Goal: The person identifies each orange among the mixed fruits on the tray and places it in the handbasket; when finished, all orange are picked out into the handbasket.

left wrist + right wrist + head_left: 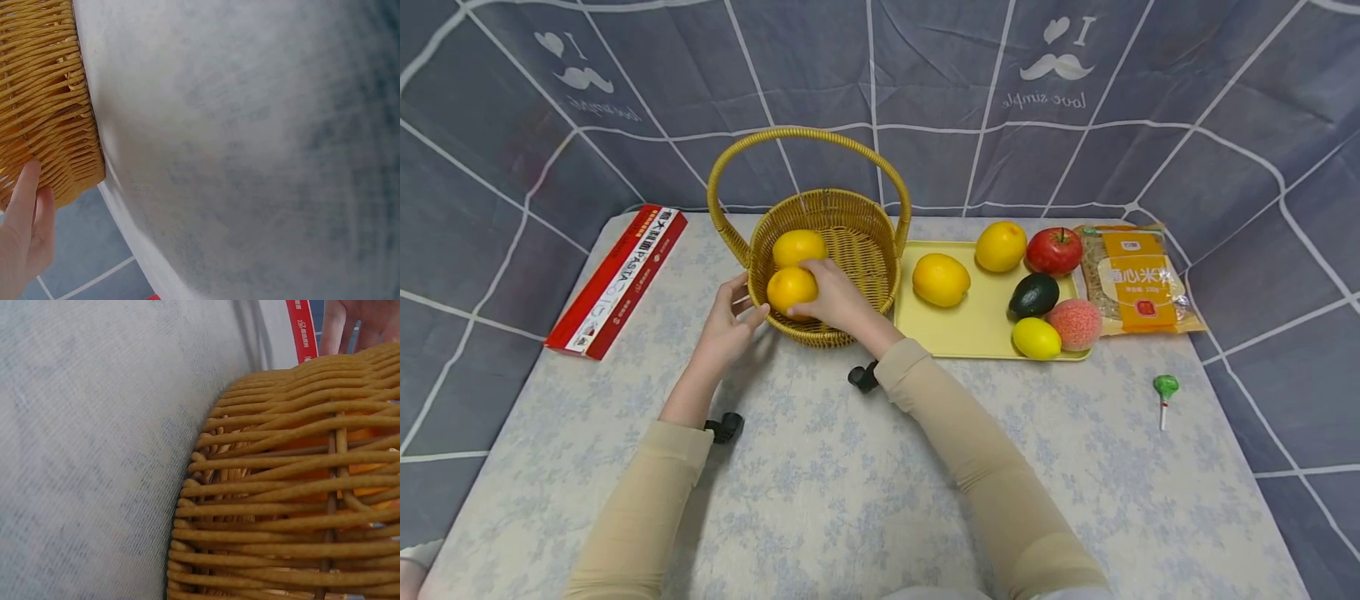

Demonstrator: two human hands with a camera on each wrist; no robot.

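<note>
A wicker basket (pixel 827 200) with a tall arched handle stands on the table. Inside its left part lie two oranges, a rear orange (pixel 799 247) and a front orange (pixel 788 287). My right hand (pixel 837 298) reaches over the front rim and grips the front orange between thumb and fingers. At the basket's left side is my left hand (pixel 730 321), its fingers against the outer wall and the thumb near the rim. The left wrist view shows the extended fingers (pixel 26 194) of that hand on the weave. Orange colour shows through the woven wall (pixel 300 487) in the right wrist view.
Right of the basket, a yellow tray (pixel 966 333) bears two yellow-orange fruits, an apple (pixel 1055 252), an avocado (pixel 1033 296), a lemon (pixel 1037 338) and a peach (pixel 1075 324). Farther right lie a food bag (pixel 1138 279) and a lollipop (pixel 1165 387). A red pasta box (pixel 617 282) lies left.
</note>
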